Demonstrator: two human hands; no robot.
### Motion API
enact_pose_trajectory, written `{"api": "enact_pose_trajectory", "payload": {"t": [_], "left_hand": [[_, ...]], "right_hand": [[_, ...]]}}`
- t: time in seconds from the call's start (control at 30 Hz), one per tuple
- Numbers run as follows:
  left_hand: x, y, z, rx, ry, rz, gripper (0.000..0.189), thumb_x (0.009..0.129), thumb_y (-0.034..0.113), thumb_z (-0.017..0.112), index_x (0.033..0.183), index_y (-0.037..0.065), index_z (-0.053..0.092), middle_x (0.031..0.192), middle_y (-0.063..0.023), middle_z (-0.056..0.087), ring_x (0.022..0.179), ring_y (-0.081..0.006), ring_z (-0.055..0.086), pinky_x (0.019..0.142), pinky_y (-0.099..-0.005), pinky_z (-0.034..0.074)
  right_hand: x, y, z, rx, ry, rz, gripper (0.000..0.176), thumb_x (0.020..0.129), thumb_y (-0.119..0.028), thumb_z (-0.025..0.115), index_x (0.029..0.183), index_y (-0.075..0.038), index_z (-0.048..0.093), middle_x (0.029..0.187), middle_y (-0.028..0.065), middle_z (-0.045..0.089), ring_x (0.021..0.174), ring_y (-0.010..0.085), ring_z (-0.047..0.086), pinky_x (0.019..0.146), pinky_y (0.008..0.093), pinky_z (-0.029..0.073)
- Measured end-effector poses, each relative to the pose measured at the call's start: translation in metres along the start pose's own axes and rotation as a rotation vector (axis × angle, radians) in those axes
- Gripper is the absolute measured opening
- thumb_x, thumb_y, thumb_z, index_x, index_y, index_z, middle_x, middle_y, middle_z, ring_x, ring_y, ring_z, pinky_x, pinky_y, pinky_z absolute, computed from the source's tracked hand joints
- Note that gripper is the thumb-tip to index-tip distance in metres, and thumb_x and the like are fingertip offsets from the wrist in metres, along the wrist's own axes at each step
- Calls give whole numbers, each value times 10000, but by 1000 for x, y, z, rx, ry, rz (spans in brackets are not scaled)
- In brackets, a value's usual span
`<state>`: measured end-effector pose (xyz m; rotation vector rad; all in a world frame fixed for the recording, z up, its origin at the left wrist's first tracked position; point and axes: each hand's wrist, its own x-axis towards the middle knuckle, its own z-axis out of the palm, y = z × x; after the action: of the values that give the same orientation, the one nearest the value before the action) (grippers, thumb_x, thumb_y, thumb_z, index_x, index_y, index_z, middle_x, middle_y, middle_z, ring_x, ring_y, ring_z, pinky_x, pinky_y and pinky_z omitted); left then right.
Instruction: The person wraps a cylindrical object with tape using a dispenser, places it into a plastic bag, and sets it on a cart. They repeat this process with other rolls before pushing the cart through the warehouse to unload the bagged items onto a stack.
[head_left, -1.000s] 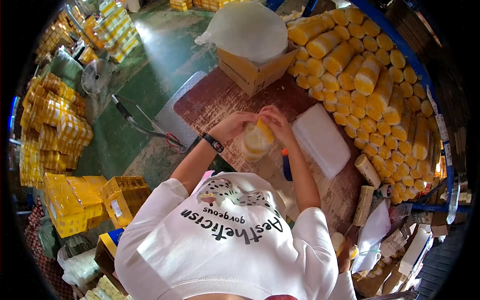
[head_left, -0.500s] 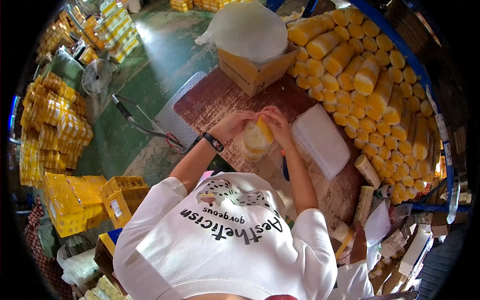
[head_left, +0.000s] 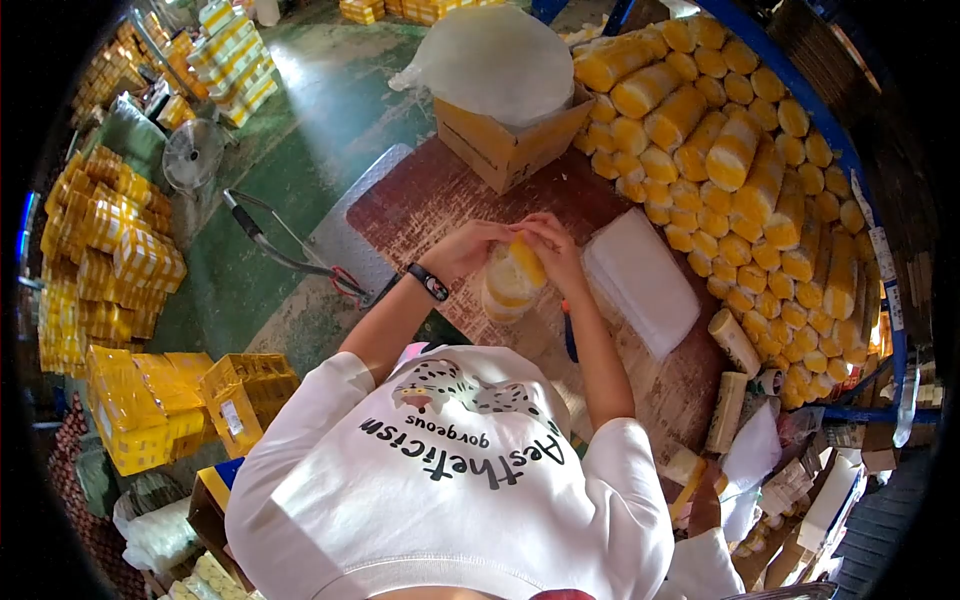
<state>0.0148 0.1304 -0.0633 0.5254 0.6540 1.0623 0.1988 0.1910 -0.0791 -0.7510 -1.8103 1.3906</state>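
Both my hands meet over the worn red-brown table point(head_left: 420, 200). Between them is a clear plastic bag of yellow rolls point(head_left: 510, 285), standing upright. My left hand point(head_left: 462, 250), with a black wristband, grips the bag's top edge from the left. My right hand point(head_left: 556, 250) pinches the top from the right, fingers on the uppermost yellow roll. A flat stack of white plastic bags point(head_left: 640, 275) lies just right of my right forearm.
A large heap of yellow rolls point(head_left: 740, 170) fills the blue-framed bin on the right. An open yellow carton lined with plastic point(head_left: 505, 90) stands at the table's far end. Another person's hand point(head_left: 705, 490) is at lower right. Yellow boxes point(head_left: 110, 250) are stacked on the floor at left.
My hands and the bag have barely shifted. The other person's hand at lower right has moved down and holds a different spot among the white wrappers.
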Motion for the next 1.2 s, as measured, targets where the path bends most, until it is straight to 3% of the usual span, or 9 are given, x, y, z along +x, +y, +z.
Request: {"api": "enact_pose_trajectory", "payload": {"t": [0.17,0.37,0.47,0.57,0.67,0.87,0.97,1.07,1.2], "left_hand": [[3,-7,0,39,150,44,138,892,110,570,984,16,611,958,-37,620,772,-108,591,634,-212,472],[-12,-1,17,671,152,388,52,912,135,563,908,83,562,832,33,533,730,-56,469,643,-218,403],[-8,-2,21,744,119,486,76,907,129,545,926,59,521,813,43,509,793,-48,479,705,-211,411],[-3,-2,16,803,69,433,103,931,175,544,943,73,530,874,34,515,799,-64,470,701,-230,404],[-3,2,19,704,81,330,75,906,121,538,930,51,524,844,32,486,779,-67,478,699,-235,420],[5,-18,-2,1178,355,549,137,855,142,598,876,20,539,905,-63,464,811,-169,494,704,-291,425],[11,-30,-13,1140,381,673,159,834,142,625,902,24,541,937,-92,449,842,-203,485,704,-301,421],[2,-28,-1,1134,494,581,167,821,117,633,918,23,534,942,-93,451,852,-194,480,707,-302,423],[-1,-38,-1,955,492,619,223,820,121,623,987,19,515,954,-100,463,906,-215,492,746,-286,429]], "right_hand": [[-2,-15,4,-131,-27,106,299,912,-273,564,1160,-112,609,1106,33,538,1073,177,517,909,317,414],[-14,-13,5,77,103,278,487,924,-383,519,1342,-145,440,1258,59,510,1188,184,458,983,314,362],[-30,-33,13,51,117,290,465,920,-375,527,1312,-130,471,1276,69,505,1184,194,467,974,302,369],[-37,-31,18,-54,213,261,348,921,-238,535,1221,-62,535,1190,60,553,1117,144,493,939,258,377],[-37,-30,18,5,220,273,360,903,-246,561,1208,-56,539,1192,71,555,1113,154,500,940,265,378],[-40,-31,28,-77,218,281,474,866,-365,610,1269,-139,503,1268,70,522,1185,207,473,996,332,352],[-35,2,33,-31,307,208,361,828,-222,650,1137,-65,550,1114,47,568,1007,137,537,859,261,422],[-26,0,27,-123,301,209,256,831,-240,647,1002,-64,575,966,42,595,865,123,554,776,256,436],[-9,-48,25,-170,253,485,214,836,-258,640,849,-57,567,775,22,580,706,119,533,669,262,428]]}}
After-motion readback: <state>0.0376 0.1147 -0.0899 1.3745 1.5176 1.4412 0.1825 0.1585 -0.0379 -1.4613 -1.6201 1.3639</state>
